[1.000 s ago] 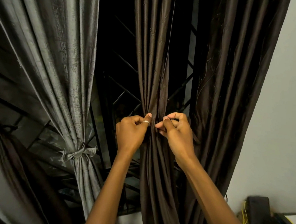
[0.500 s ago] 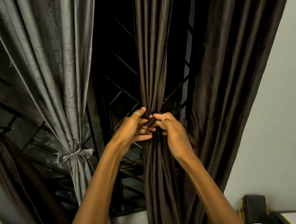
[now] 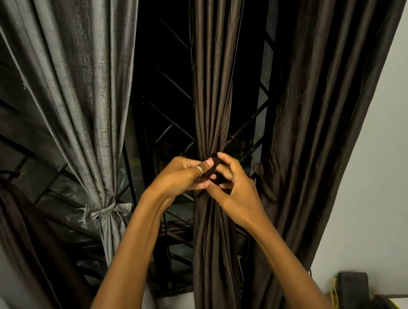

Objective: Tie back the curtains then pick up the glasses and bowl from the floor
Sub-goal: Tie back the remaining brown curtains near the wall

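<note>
Two hands up front. Left hand (image 3: 175,178), ring on thumb, pinches dark tie strip (image 3: 212,169); right hand (image 3: 234,190) fingers curl round same strip, at gathered brown curtain (image 3: 207,106). Beyond: grey curtain (image 3: 81,102) already tied; two more brown curtains at sides.

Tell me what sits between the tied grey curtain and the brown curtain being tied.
In the head view, the dark window grille fills that gap between grey curtain and brown curtain; the left forearm crosses it lower down.

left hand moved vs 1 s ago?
Yes. The left hand has shifted right across the gathered dark brown curtain panel, from beside its left edge to meet the right hand on the brown tie strip.
</note>
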`<state>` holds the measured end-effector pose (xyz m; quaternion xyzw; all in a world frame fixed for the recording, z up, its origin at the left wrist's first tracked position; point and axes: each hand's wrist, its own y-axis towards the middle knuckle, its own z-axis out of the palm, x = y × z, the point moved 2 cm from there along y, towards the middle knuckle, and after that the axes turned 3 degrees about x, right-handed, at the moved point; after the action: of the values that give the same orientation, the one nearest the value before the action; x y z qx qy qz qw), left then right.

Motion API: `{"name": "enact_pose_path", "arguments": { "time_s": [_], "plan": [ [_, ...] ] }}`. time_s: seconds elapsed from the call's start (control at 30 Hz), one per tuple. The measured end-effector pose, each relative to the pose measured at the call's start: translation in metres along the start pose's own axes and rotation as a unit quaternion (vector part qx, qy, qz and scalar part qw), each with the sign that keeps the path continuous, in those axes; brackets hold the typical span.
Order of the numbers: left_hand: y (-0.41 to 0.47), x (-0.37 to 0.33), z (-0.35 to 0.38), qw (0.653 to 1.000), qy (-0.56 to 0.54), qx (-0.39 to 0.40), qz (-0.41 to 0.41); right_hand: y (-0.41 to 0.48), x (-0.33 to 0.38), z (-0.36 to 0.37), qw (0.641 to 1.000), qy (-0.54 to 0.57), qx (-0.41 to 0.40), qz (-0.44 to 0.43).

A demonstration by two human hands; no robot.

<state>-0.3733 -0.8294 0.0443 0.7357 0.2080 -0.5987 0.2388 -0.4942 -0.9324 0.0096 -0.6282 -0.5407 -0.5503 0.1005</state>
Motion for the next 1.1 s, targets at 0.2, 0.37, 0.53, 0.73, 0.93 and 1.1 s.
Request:
{"name": "enact_pose_path", "arguments": {
  "time_s": [0.2, 0.37, 0.53, 0.73, 0.93, 1.1],
  "plan": [
    [0.003, -0.002, 0.002, 0.999, -0.006, -0.034, 0.000, -0.010, -0.004, 0.012, 0.991, 0.010, -0.135, 0.019],
    [0.003, -0.005, 0.003, 1.000, -0.003, -0.021, -0.005, -0.007, -0.013, 0.017, 0.989, -0.049, -0.140, -0.016],
    [-0.002, -0.019, -0.006, 0.990, 0.139, -0.023, 0.016, -0.005, -0.024, 0.013, 0.976, -0.153, -0.145, -0.048],
    [-0.007, -0.020, -0.008, 0.991, 0.115, 0.027, 0.066, -0.012, -0.017, 0.008, 0.981, -0.152, -0.093, -0.075],
    [0.000, -0.006, -0.006, 0.981, 0.157, 0.001, 0.118, -0.007, 0.015, -0.014, 0.964, -0.204, -0.070, -0.156],
    [0.004, -0.002, -0.002, 0.945, 0.268, -0.044, 0.182, 0.018, 0.044, -0.041, 0.949, -0.226, -0.067, -0.209]
  ]
}}
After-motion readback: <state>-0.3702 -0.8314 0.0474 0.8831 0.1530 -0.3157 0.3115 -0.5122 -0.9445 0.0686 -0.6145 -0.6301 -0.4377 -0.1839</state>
